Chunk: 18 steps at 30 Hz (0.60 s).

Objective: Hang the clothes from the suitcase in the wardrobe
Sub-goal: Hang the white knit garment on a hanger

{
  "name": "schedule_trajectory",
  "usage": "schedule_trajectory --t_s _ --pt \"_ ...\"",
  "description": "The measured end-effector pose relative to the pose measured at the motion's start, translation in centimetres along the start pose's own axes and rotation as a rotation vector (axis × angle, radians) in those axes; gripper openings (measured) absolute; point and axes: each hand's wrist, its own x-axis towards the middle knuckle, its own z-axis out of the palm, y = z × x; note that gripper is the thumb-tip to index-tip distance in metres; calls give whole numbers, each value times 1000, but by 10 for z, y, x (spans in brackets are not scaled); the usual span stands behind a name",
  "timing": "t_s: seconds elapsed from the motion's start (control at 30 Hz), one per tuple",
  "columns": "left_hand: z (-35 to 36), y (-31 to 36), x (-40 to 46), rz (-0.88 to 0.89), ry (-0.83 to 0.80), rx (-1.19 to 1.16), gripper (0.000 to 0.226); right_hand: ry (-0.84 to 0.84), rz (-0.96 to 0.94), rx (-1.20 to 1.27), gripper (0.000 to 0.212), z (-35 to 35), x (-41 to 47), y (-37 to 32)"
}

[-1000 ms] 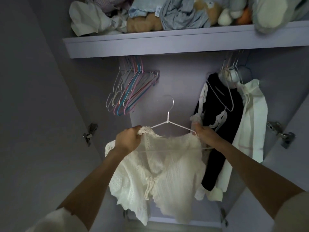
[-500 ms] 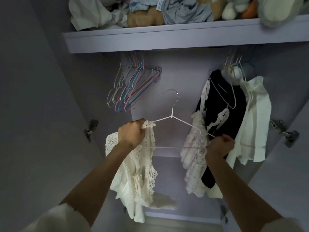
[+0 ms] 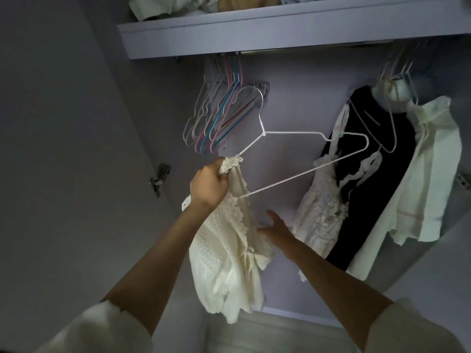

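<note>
Gripping the white lace top (image 3: 229,253) and one end of the white wire hanger (image 3: 300,133) together, your left hand (image 3: 209,186) sits just left of frame centre with its fingers curled tight round both. Upper left of it, the spare coloured hangers (image 3: 219,118) hang under the shelf (image 3: 280,29). The top droops straight down from that fist, bunched, with only one shoulder on the wire. The hanger's long axis tilts up and to the right, its far end bare. Your right hand (image 3: 277,229), lower centre, is spread, holding nothing, fingers just touching the cloth's right edge; it is the nearer hand to the loose shoulder, which must travel up and right to that bare end. Farther right hang the black garment (image 3: 377,179) and cream shirt (image 3: 433,169).
</note>
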Motion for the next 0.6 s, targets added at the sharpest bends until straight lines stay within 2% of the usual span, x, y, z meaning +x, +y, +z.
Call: schedule_trajectory --t_s 0.07,0.13,0.27,0.33,0.37,0.43,0.47,0.6 --pt "-3 -3 2 3 25 -111 27 -30 -30 -190 87 10 11 9" --pt "-5 -7 4 17 53 -224 27 -74 14 -237 96 17 15 13" --pt "-8 -10 8 0 91 -371 24 -172 129 -283 96 31 13 21" --pt "-9 -10 10 -23 105 -422 20 -204 128 -417 87 30 9 25" --pt "-9 -11 10 -36 112 -442 19 -223 112 -527 74 27 6 28" --pt "-9 -14 11 -57 121 -462 25 -241 104 -683 34 19 7 39" --pt "-8 -15 11 -72 116 -468 26 -213 128 -693 25 13 7 44" --pt "-2 -24 11 -108 67 -385 19 55 199 -503 35 -23 13 48"
